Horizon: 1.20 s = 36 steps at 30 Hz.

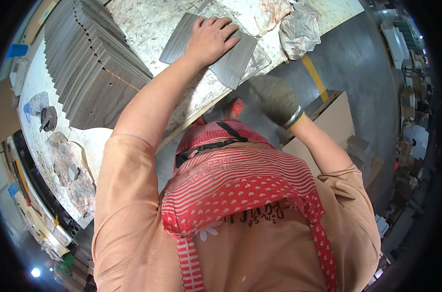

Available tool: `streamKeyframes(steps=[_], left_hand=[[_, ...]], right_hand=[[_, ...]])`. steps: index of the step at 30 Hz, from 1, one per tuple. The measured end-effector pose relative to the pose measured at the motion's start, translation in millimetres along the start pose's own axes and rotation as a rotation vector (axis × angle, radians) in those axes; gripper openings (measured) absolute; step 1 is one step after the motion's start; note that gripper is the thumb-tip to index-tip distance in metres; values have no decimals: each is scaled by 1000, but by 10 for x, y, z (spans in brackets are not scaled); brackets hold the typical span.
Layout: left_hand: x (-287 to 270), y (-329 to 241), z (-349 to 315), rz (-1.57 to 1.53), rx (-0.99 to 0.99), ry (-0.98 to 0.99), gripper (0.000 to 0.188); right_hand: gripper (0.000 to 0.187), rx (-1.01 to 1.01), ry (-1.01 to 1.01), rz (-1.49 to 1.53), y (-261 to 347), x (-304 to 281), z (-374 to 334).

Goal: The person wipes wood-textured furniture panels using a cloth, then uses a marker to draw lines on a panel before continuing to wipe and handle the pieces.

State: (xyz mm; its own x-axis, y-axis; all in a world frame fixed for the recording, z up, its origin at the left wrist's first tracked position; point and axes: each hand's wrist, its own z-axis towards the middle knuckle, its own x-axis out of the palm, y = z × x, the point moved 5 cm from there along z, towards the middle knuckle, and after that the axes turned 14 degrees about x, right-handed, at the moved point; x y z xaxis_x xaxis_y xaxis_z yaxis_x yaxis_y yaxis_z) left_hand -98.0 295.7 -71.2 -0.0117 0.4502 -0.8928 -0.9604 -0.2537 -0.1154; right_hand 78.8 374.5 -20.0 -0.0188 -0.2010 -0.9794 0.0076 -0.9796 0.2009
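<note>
My bare left hand (212,41) lies with its fingers spread on a thin grey wood-grain panel (238,57), pressing it flat against the worktable. The panel sits close to the table's near edge. Out past that edge, to the right, is my right hand (275,100) in a dark grey-green work glove. Motion blurs the glove, so its fingers and anything in them cannot be made out. Left of my left forearm stands a fanned stack of matching grey panels (92,73), with small holes along some edges.
The stained white worktable (182,108) holds a crumpled cloth (300,30) at the right and another stained rag (67,163) at the left. A small dark round object (48,118) lies beside the stack. Below on the floor stands a cardboard box (330,121) near a yellow line.
</note>
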Motion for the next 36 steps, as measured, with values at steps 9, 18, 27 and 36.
streamKeyframes(steps=[9,18,27,36], left_hand=[[-1,-12,2,10,-14,-6,35],[17,-18,-12,-7,-3,-7,36],[28,-23,25,-28,40,49,36],[-317,-540,-341,-190,90,114,42]], right_hand=[[25,-49,183,67,46,335,-210],[25,20,215,68,204,177,-199],[8,-64,232,-148,184,330,-287],[24,467,-252,453,-524,105,-623]])
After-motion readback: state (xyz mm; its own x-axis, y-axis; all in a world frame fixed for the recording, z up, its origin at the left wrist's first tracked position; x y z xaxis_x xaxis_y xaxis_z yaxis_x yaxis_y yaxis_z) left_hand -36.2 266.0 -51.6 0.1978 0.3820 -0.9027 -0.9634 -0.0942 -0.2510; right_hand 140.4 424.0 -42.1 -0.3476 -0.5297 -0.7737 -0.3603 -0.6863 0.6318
